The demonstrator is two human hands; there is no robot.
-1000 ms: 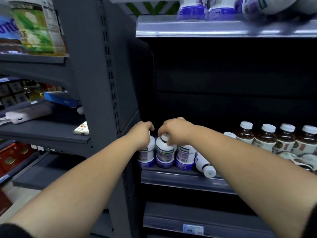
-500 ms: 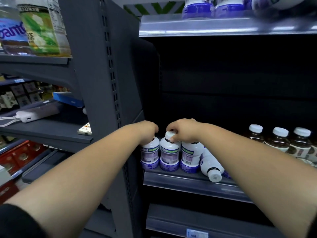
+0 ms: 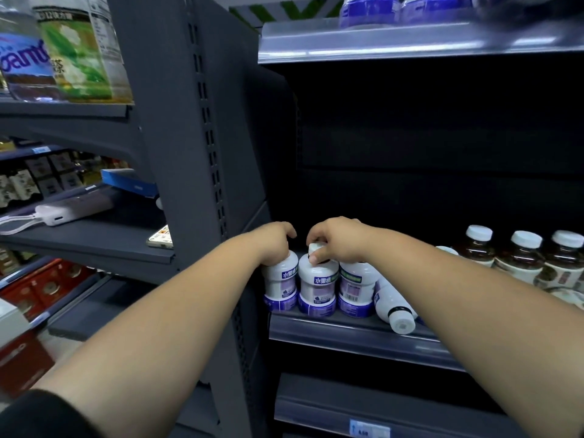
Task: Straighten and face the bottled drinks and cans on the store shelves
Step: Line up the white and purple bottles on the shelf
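Three white bottles with purple labels stand at the left end of the middle shelf [image 3: 347,338]. My left hand [image 3: 275,243] grips the top of the leftmost bottle [image 3: 280,284]. My right hand [image 3: 336,241] pinches the white cap of the middle bottle [image 3: 316,290], whose blue label faces me. The third bottle [image 3: 355,289] stands upright against it, partly under my right wrist. A fourth white bottle [image 3: 393,306] lies on its side, cap toward the shelf's front edge. Dark brown bottles with white caps [image 3: 518,256] stand in a row to the right.
The dark upright post [image 3: 205,153] of the shelving is directly left of the bottles. Purple-labelled bottles [image 3: 369,11] stand on the shelf above. The left unit holds large drink bottles [image 3: 79,52], a white power bank [image 3: 57,214] and a phone [image 3: 161,237]. A price tag [image 3: 369,429] is on the lower rail.
The view has shifted slightly. Both hands stay on the bottle tops; the middle bottle's blue label now faces me more squarely.
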